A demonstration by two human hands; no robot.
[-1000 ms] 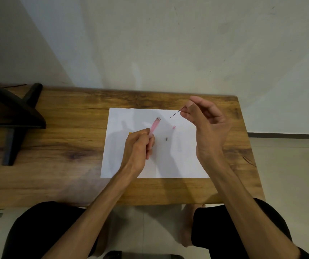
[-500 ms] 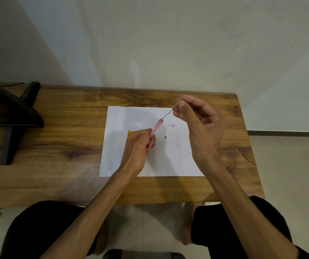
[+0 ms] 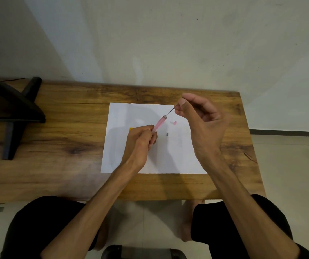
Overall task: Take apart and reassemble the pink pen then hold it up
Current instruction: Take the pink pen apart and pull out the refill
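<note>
Pink pen barrel (image 3: 159,123) gripped in left hand (image 3: 140,141) over the white paper (image 3: 178,157), long axis pointing up-right toward right hand (image 3: 200,124), which pinches thin refill (image 3: 171,111) entering barrel's open end.

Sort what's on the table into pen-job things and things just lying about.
Job: pink barrel in left hand; thin refill pinched by right hand; small pink piece and small dark piece on the paper.

Lying about: yellow thing; black stand.
</note>
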